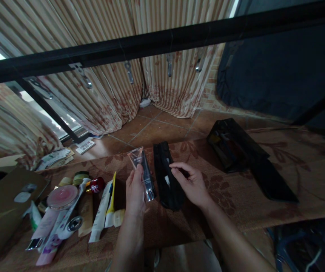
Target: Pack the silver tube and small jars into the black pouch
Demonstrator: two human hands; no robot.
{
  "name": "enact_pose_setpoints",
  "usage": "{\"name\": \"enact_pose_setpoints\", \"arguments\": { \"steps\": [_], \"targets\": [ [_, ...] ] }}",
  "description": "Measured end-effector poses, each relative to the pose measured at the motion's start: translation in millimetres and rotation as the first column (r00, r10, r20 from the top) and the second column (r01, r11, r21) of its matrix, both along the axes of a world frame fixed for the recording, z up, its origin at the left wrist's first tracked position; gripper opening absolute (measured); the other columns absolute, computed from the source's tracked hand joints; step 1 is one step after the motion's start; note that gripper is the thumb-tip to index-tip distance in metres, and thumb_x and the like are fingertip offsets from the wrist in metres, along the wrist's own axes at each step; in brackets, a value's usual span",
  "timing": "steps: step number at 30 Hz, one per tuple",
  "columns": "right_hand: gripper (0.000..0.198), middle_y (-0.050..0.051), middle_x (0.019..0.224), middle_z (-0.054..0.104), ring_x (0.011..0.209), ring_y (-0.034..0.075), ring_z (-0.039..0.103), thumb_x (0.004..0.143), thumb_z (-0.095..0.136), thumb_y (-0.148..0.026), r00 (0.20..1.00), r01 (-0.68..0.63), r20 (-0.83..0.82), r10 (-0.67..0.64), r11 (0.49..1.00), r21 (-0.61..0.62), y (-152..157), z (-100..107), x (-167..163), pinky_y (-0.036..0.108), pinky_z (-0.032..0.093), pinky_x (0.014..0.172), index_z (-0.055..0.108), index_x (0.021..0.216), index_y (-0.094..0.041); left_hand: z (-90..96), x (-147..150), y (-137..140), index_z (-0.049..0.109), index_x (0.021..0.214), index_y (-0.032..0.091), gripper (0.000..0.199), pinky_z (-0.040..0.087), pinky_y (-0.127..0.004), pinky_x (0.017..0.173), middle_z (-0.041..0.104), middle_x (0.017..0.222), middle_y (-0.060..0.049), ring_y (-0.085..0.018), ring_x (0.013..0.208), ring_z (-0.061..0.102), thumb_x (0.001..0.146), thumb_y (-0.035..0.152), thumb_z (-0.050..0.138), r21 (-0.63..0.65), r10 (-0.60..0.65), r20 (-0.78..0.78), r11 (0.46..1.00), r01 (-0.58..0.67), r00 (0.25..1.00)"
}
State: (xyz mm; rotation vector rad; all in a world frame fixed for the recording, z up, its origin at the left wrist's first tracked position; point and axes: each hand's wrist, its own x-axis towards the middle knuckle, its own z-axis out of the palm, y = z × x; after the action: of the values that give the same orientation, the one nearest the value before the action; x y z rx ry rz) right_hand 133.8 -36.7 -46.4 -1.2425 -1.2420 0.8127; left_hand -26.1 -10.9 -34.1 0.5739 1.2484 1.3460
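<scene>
My left hand is closed around a dark squeeze tube with pale lettering and a shiny cap pointing down toward me. To its right, a long black zip pouch lies on the cloth, its top parted and something small and white showing inside. At the pouch's right edge, the thumb and forefinger of my right hand pinch the fabric. Left of my left hand lie a white-and-yellow tube and a small cream-coloured jar.
A cluster of toiletries with a round pink container covers the left of the patterned cloth. Beside it stands a cardboard box. On the right sits an opened black case. A dark metal bar crosses above, before striped curtains.
</scene>
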Motion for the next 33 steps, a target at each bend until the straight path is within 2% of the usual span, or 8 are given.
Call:
{"name": "enact_pose_setpoints", "arguments": {
  "steps": [16,33],
  "targets": [
    [0.021,0.001,0.077,0.067,0.065,0.014,0.058,0.088,0.063,-0.038,1.0,-0.012,-0.028,0.011,1.0,-0.02,-0.9,-2.4,0.0,0.025,0.044,0.061,0.074,0.093,-0.022,1.8,2.2,-1.4,0.064,0.078,0.014,0.046,0.042,-0.023,0.052,0.062,0.063,0.002,-0.01,0.051,0.055,0.06,0.053,0.083,0.012,0.031,0.048,0.999,-0.032,0.998],
    [0.021,0.001,0.077,0.067,0.066,0.014,0.059,0.088,0.063,-0.038,1.0,-0.006,-0.02,0.006,1.0,-0.013,-1.1,-2.8,0.1,0.024,0.045,0.062,0.075,0.093,-0.022,-2.6,1.9,-0.2,0.065,0.081,0.014,0.046,0.042,-0.022,0.053,0.062,0.065,0.002,-0.01,0.053,0.054,0.062,0.053,0.082,0.039,0.026,0.078,0.999,-0.029,0.997]
  ]
}}
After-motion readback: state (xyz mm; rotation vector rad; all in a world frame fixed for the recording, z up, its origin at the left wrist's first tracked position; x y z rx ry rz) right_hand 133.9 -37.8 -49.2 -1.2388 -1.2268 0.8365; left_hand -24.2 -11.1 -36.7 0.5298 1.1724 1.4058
